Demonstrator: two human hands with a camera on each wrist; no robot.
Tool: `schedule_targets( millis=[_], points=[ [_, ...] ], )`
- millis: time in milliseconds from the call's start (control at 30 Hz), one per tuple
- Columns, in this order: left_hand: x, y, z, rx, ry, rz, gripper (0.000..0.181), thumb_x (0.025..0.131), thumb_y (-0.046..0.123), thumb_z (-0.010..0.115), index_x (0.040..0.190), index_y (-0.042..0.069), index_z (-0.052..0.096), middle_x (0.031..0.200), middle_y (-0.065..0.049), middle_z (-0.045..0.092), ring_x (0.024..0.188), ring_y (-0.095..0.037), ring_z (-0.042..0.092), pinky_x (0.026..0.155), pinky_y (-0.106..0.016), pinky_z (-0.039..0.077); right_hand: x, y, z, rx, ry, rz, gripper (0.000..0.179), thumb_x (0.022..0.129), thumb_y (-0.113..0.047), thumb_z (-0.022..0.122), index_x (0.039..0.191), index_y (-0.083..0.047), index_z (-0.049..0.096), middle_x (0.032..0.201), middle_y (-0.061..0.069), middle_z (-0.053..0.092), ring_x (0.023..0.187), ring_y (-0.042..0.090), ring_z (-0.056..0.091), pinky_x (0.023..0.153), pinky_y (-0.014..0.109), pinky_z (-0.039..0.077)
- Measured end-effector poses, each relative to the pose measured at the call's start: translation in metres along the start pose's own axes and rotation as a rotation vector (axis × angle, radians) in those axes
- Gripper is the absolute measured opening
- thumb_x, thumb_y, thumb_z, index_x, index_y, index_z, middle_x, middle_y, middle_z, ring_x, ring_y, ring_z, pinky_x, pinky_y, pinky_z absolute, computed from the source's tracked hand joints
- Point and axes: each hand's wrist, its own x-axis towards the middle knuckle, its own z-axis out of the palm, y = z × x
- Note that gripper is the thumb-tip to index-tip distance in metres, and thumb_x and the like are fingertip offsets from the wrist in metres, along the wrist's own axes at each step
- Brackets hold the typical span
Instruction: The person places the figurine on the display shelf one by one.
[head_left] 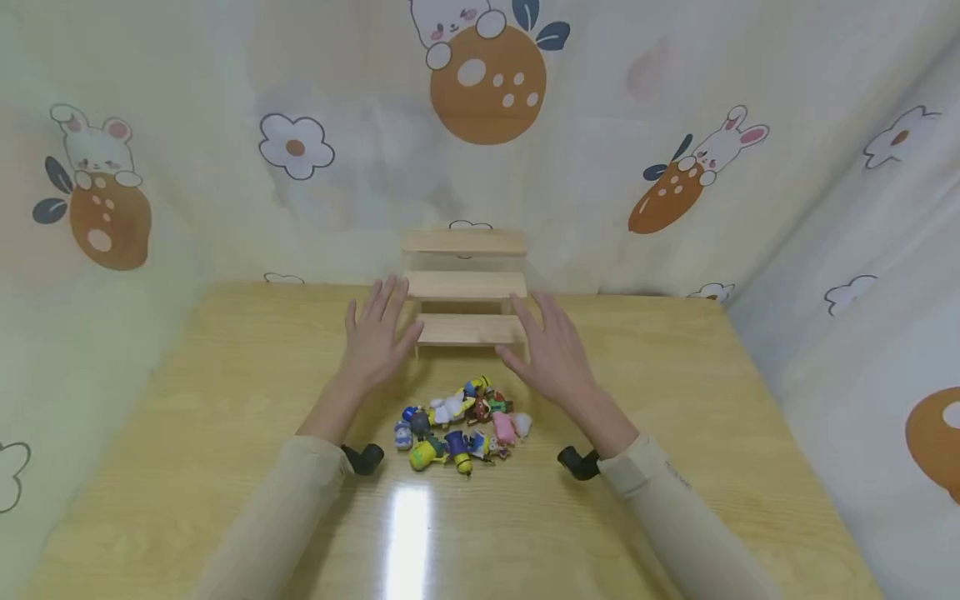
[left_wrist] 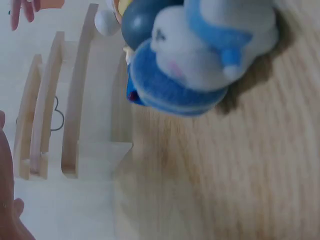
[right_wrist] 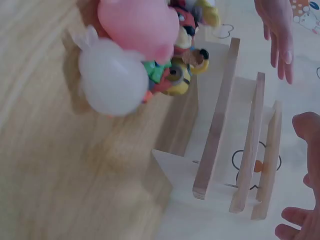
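Note:
A three-step wooden display shelf [head_left: 468, 330] stands against the back of the table. My left hand [head_left: 373, 340] is spread beside its left end, fingers straight and pointing away. Opposite it, my right hand [head_left: 553, 350] spreads its fingers by the right end. Neither holds anything. Between the forearms lies a heap of small toy figures: a pink one [head_left: 503, 427], a white one [head_left: 522, 426], a yellow one in a dark blue hat [head_left: 457, 450] and several more. The left wrist view shows a blue-and-white figure [left_wrist: 175, 85] up close; the right wrist view shows the white figure [right_wrist: 112, 77].
A light wood table [head_left: 247, 400] carries everything, with a bright reflection near its front. Pale curtains [head_left: 360, 200] printed with rabbits and flowers hang behind it and along both sides. A black wrist piece [head_left: 579, 463] sticks inward from the right cuff, and another [head_left: 365, 459] from the left.

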Motion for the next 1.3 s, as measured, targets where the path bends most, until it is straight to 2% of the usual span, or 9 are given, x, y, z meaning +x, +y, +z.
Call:
schedule_targets(
  millis=[167, 300, 533, 667, 800, 867, 967, 1100, 1300],
  points=[
    [-0.004, 0.000, -0.007, -0.015, -0.008, -0.002, 0.071, 0.097, 0.060, 0.027, 0.154, 0.022, 0.010, 0.161, -0.005, 0.010, 0.147, -0.033, 0.011, 0.112, -0.066, 0.001, -0.015, -0.004, -0.007, 0.071, -0.060, 0.019, 0.075, 0.091, -0.046, 0.059, 0.151, -0.016, 0.025, 0.152, 0.021, 0.023, 0.140, 0.040, 0.025, 0.111, 0.057, 0.028],
    [-0.008, -0.002, -0.005, -0.049, -0.026, -0.008, 0.071, 0.097, 0.060, 0.029, 0.154, 0.021, 0.012, 0.160, -0.008, 0.015, 0.147, -0.033, 0.012, 0.113, -0.065, 0.001, -0.032, -0.001, -0.003, 0.140, -0.149, 0.020, 0.065, 0.093, -0.039, 0.058, 0.147, -0.011, 0.035, 0.147, 0.023, 0.033, 0.135, 0.042, 0.033, 0.109, 0.057, 0.032],
    [-0.002, -0.004, -0.009, -0.107, -0.014, -0.021, 0.068, 0.098, 0.055, 0.034, 0.154, 0.021, 0.015, 0.160, -0.004, 0.015, 0.146, -0.030, 0.016, 0.113, -0.064, 0.002, -0.045, -0.003, -0.005, 0.252, -0.263, 0.011, 0.053, 0.093, -0.030, 0.060, 0.140, -0.008, 0.046, 0.140, 0.023, 0.041, 0.126, 0.041, 0.043, 0.103, 0.056, 0.039],
    [-0.008, -0.004, -0.005, -0.132, -0.044, -0.017, 0.069, 0.098, 0.053, 0.037, 0.153, 0.017, 0.016, 0.160, -0.006, 0.014, 0.146, -0.030, 0.018, 0.113, -0.064, 0.003, -0.057, -0.005, -0.005, 0.258, -0.331, -0.015, 0.052, 0.092, -0.027, 0.063, 0.138, -0.008, 0.049, 0.137, 0.021, 0.045, 0.124, 0.039, 0.047, 0.102, 0.054, 0.041],
    [-0.025, 0.000, 0.004, -0.163, -0.082, -0.032, 0.070, 0.098, 0.050, 0.041, 0.153, 0.017, 0.015, 0.159, -0.009, 0.018, 0.145, -0.032, 0.019, 0.113, -0.065, 0.005, -0.074, -0.007, -0.003, 0.256, -0.406, -0.048, 0.048, 0.087, -0.020, 0.068, 0.133, -0.009, 0.054, 0.133, 0.020, 0.049, 0.120, 0.036, 0.050, 0.101, 0.051, 0.042],
    [-0.024, 0.000, 0.012, -0.179, -0.112, -0.040, 0.071, 0.098, 0.050, 0.043, 0.154, 0.018, 0.013, 0.159, -0.009, 0.019, 0.145, -0.031, 0.019, 0.113, -0.065, 0.005, -0.077, -0.001, 0.001, 0.261, -0.443, -0.061, 0.045, 0.084, -0.015, 0.070, 0.127, -0.009, 0.059, 0.127, 0.018, 0.053, 0.115, 0.034, 0.053, 0.098, 0.049, 0.045],
    [-0.023, -0.002, 0.022, -0.198, -0.140, -0.049, 0.072, 0.097, 0.050, 0.045, 0.154, 0.019, 0.012, 0.159, -0.009, 0.020, 0.145, -0.031, 0.020, 0.112, -0.066, 0.007, -0.081, 0.004, 0.006, 0.284, -0.489, -0.072, 0.043, 0.078, -0.009, 0.072, 0.120, -0.011, 0.063, 0.117, 0.015, 0.056, 0.105, 0.029, 0.056, 0.090, 0.043, 0.048],
    [-0.022, -0.008, 0.027, -0.213, -0.140, -0.060, 0.072, 0.097, 0.051, 0.044, 0.154, 0.018, 0.014, 0.159, -0.007, 0.019, 0.145, -0.030, 0.020, 0.112, -0.065, 0.010, -0.079, 0.005, 0.006, 0.311, -0.522, -0.086, 0.043, 0.076, -0.006, 0.072, 0.118, -0.011, 0.063, 0.111, 0.013, 0.057, 0.099, 0.027, 0.057, 0.084, 0.039, 0.048],
    [-0.018, -0.013, 0.013, -0.200, -0.129, -0.052, 0.074, 0.096, 0.053, 0.045, 0.154, 0.018, 0.014, 0.159, -0.008, 0.019, 0.145, -0.031, 0.019, 0.112, -0.065, 0.010, -0.067, 0.003, -0.011, 0.318, -0.548, -0.103, 0.040, 0.078, -0.005, 0.071, 0.117, -0.008, 0.064, 0.109, 0.010, 0.060, 0.102, 0.029, 0.059, 0.084, 0.038, 0.051]
  ],
)
